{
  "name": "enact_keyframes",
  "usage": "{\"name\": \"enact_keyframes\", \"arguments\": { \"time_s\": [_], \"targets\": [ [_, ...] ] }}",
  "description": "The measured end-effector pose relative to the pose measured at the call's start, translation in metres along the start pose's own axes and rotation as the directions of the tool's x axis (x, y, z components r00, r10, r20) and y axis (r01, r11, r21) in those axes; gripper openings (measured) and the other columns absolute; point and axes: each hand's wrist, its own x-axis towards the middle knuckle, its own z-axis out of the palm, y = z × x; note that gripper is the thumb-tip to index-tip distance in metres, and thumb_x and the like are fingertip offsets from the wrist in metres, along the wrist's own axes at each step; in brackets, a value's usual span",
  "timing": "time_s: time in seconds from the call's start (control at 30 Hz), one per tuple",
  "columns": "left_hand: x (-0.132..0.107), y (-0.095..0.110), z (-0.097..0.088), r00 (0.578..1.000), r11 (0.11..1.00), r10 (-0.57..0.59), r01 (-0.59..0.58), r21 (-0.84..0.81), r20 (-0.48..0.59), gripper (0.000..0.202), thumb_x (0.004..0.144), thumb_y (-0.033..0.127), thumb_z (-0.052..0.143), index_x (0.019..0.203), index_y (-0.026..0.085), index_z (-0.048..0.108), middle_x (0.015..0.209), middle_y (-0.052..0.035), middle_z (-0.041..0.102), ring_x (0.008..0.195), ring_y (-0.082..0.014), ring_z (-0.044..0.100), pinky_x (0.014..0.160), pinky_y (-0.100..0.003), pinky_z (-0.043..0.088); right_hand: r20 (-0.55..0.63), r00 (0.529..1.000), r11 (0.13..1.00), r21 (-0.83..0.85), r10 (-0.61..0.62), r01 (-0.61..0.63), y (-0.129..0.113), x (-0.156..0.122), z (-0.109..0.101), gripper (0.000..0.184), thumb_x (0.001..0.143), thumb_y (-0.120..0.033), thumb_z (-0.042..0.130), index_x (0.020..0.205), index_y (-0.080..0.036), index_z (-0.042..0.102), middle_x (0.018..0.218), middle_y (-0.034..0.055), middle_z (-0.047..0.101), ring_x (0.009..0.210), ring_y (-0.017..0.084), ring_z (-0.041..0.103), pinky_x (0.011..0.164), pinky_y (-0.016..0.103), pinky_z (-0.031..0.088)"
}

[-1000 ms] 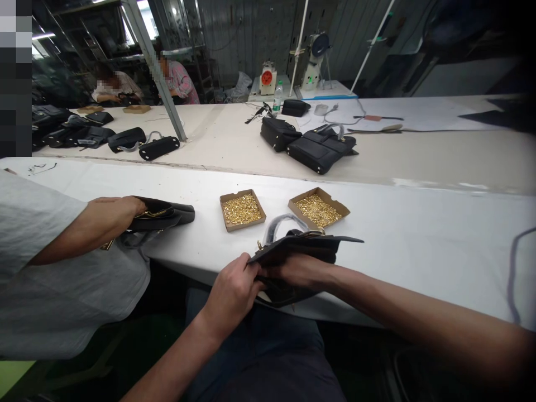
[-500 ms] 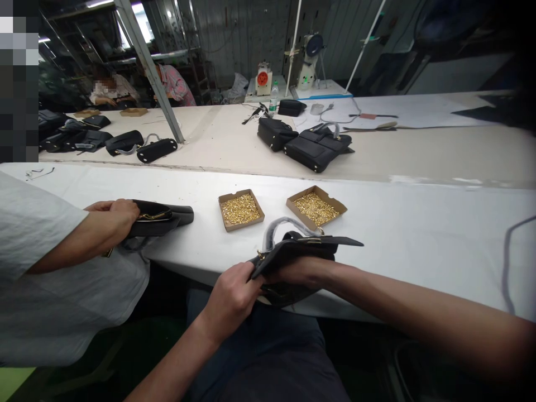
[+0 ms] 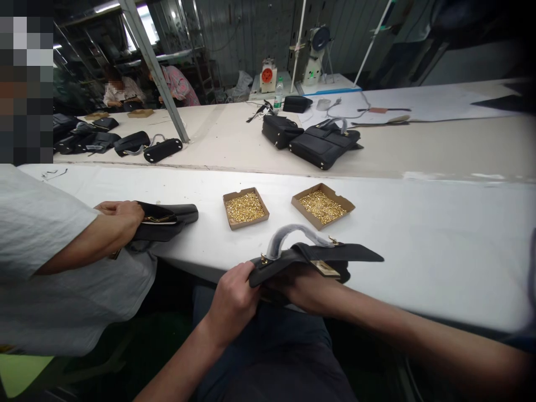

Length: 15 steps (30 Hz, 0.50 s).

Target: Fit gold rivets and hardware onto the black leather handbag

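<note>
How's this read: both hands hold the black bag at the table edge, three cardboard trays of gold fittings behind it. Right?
Wrong on the count. The head view shows two cardboard trays of gold fittings, not three: first tray and second tray. The rest stands: left hand and right hand hold the black bag at the edge of the table.

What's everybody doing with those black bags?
The person wearing the camera holds a black handbag at the edge of the white table. The left hand grips its end, and the right hand is tucked under the flap. Two boxes of small gold pieces sit just beyond. To the left, a co-worker's hand rests on another black bag.
</note>
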Motion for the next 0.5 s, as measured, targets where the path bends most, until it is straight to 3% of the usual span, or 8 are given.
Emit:
{"name": "enact_keyframes", "arguments": {
  "time_s": [0.1,0.2,0.33,0.5],
  "targets": [
    [-0.001,0.000,0.000,1.000,1.000,-0.025,0.025,-0.010,-0.003,0.014,0.108,0.005,0.060,0.101,0.017,0.060,0.098,-0.0050,0.054,0.084,-0.0203,0.049,0.071,-0.040,0.036,-0.010,1.000,0.992,0.127,-0.024,0.025,-0.006,-0.003,-0.001,0.028,0.104,-0.041,0.074,0.129,-0.035,0.086,0.139,0.0015,0.081,0.131,0.036,0.073,0.120,0.052,0.055],
    [0.000,0.001,-0.001,0.999,0.998,-0.052,0.052,0.026,0.004,0.011,0.108,0.009,0.064,0.102,0.018,0.061,0.099,-0.0050,0.056,0.086,-0.0220,0.052,0.072,-0.042,0.037,0.001,0.997,0.965,0.253,-0.072,0.070,-0.007,-0.002,-0.002,0.040,0.090,-0.029,0.086,0.129,-0.038,0.085,0.132,-0.0040,0.083,0.125,0.030,0.075,0.114,0.044,0.057],
    [0.001,0.004,-0.001,0.995,0.990,-0.091,0.085,0.111,0.050,0.007,0.108,0.015,0.068,0.106,0.019,0.064,0.101,-0.0051,0.058,0.087,-0.0233,0.056,0.073,-0.042,0.039,0.049,0.999,0.989,0.149,0.007,-0.014,-0.010,0.001,-0.009,0.042,0.086,-0.026,0.091,0.125,-0.038,0.086,0.130,-0.0041,0.083,0.120,0.031,0.075,0.103,0.043,0.058],
    [0.002,0.008,-0.001,0.982,0.983,-0.149,0.135,0.122,0.116,0.009,0.107,0.014,0.068,0.109,0.022,0.065,0.106,-0.0042,0.058,0.079,-0.0221,0.059,0.068,-0.041,0.043,0.061,0.998,0.999,0.038,0.000,-0.002,-0.020,0.006,-0.020,0.039,0.089,-0.027,0.092,0.127,-0.030,0.083,0.132,0.0020,0.082,0.117,0.032,0.075,0.095,0.039,0.056]
  ]
}}
